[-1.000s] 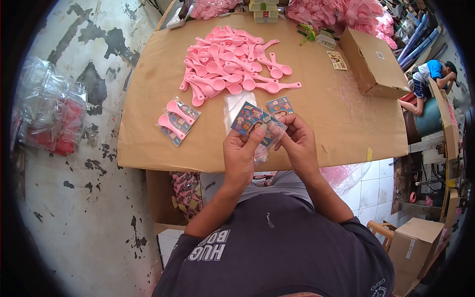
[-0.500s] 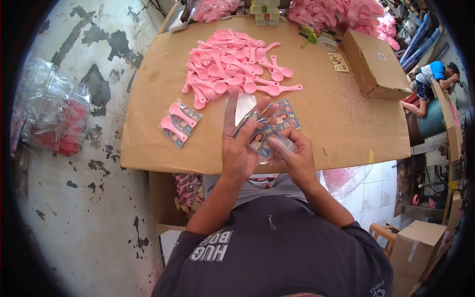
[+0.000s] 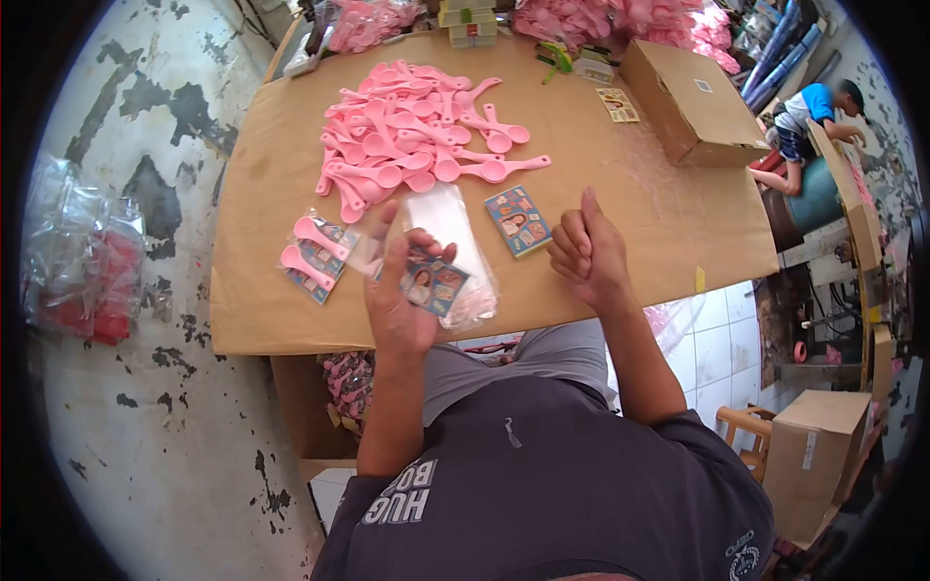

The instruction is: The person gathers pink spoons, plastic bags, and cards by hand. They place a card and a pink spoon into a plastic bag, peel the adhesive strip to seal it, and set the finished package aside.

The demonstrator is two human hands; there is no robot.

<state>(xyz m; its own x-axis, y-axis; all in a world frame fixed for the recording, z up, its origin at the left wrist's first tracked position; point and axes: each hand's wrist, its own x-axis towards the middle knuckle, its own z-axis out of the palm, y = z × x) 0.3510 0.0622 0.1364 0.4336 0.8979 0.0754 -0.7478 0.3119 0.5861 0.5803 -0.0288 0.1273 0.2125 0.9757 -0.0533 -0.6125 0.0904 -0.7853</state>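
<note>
My left hand [image 3: 405,290] holds a clear plastic bag with a blue printed card [image 3: 434,285] inside, over a stack of clear bags [image 3: 453,228]. To the right, my right hand [image 3: 589,250] is closed with the thumb pointing up, and nothing shows in it. Just left of that hand lies a stack of blue cards [image 3: 518,221]. Pink spoons [image 3: 397,131] form a heap beyond both hands. Left of my left hand, two pink spoons [image 3: 315,254] rest on bagged blue cards.
A cardboard box [image 3: 693,102] stands at the table's back right, near a yellowish card [image 3: 617,105]. Bagged pink items [image 3: 659,27] and small boxes [image 3: 468,21] line the far edge. Another person [image 3: 809,121] sits at the far right. Plastic bags [image 3: 87,252] lie at far left.
My hands have moved apart. My right hand has let go of the bagged card and closed; my left keeps it, lower and further left. The clear bags and card stack are now uncovered.
</note>
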